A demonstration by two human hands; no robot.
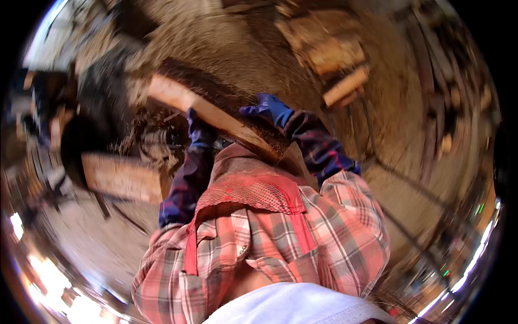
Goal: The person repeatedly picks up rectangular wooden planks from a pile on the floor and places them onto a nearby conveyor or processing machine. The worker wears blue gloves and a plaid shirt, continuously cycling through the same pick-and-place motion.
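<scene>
Across the front of my body I hold a thick slab of wood point(216, 110), tilted down to the right, with a pale sawn face and dark, rough bark along its far side. My left hand point(200, 132), in a blue glove, grips its near edge around the middle. Over the bark side near the right end, my right hand point(271, 109) is closed on it, also gloved in blue. The slab's lower right corner is close to my reddish apron point(259, 186). Motion smears parts of the view, and the slab hides some of my left fingers.
At my left a pale wooden block point(127, 177) rests on a dark support. Several cut wood pieces point(337, 56) are piled ahead on the right, beside thin metal bars point(410, 186). Long timbers point(426, 81) lie along the far right, on a brown dirt floor point(216, 38).
</scene>
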